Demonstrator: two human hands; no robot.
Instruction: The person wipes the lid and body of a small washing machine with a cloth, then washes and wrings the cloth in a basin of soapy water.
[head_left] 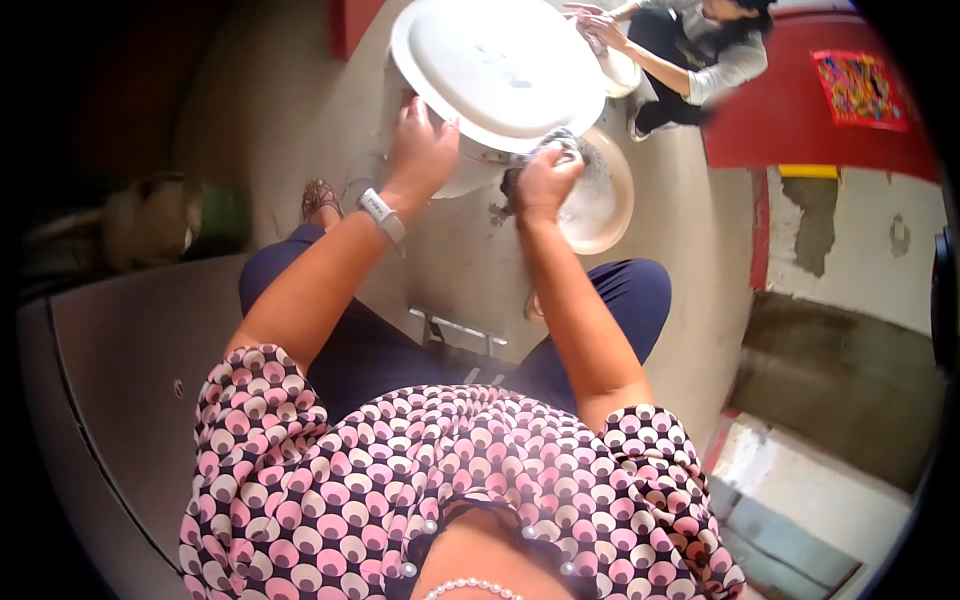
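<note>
Both arms reach forward and down over the person's spread knees, converging on a large white lid (505, 65) that sits atop a pale bucket (465, 178). The left hand (422, 150), back upward and wrist slightly bent, is at the near left edge of the lid, its fingers pointing away from the body; the fingertips are partly hidden by the rim, so whether they grip it or only rest against it cannot be told. A white wristband (381, 216) circles that wrist. The right hand (550, 178), its forearm angled inward and its fingers curled, is clenched on a dark, patterned cloth (563, 140) at the near right edge of the lid; part of the cloth hangs on the inner side of the hand. Just beyond and to the right of the right hand, a wide pale basin (597, 195) stands low on the floor (690, 215), beside the bucket. Between the forearms and nearer the body, a metal frame (458, 328) shows low between the knees. Past the right hand, on the far side of the lid, another person (690, 60) bends in, both hands near a small light bowl (620, 75).
</note>
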